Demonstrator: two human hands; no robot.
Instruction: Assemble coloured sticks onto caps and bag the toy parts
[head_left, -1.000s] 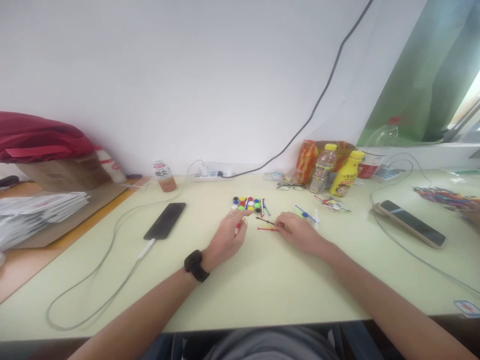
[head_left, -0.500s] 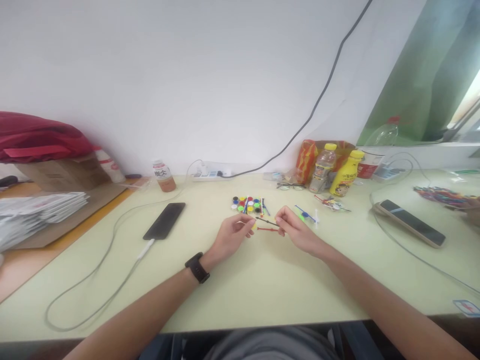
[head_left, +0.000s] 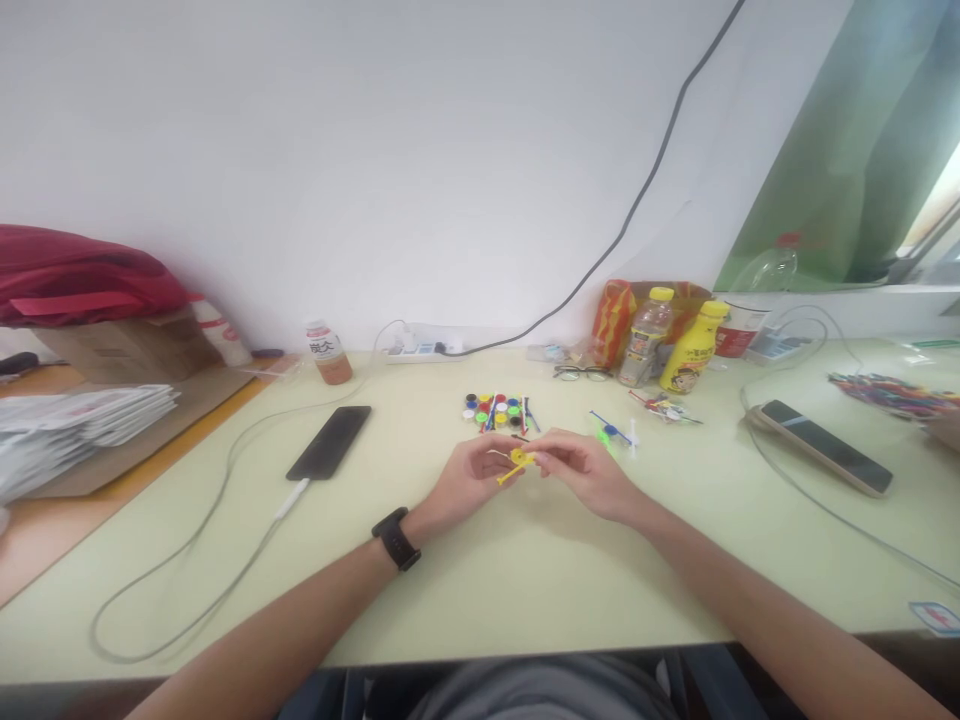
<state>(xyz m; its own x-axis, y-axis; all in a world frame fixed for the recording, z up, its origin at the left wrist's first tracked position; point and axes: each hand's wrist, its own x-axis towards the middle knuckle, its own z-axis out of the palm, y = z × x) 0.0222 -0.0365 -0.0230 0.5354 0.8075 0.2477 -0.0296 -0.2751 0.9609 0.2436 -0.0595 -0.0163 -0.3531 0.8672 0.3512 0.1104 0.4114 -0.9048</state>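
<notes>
Left hand (head_left: 472,476) pinches yellow disc (head_left: 518,456); right hand (head_left: 589,476) pinches yellow stick (head_left: 509,475), both just nearer than coloured caps (head_left: 502,408).

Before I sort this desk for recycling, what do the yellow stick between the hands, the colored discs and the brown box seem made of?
Yellow stick: probably plastic, smooth-looking, from its even, bright color.
Colored discs: likely plastic too, perhaps slightly glossy, given their solid colors and uniform rounds.
Brown box: apparently cardboard, matte, with plain tan sides.
</notes>
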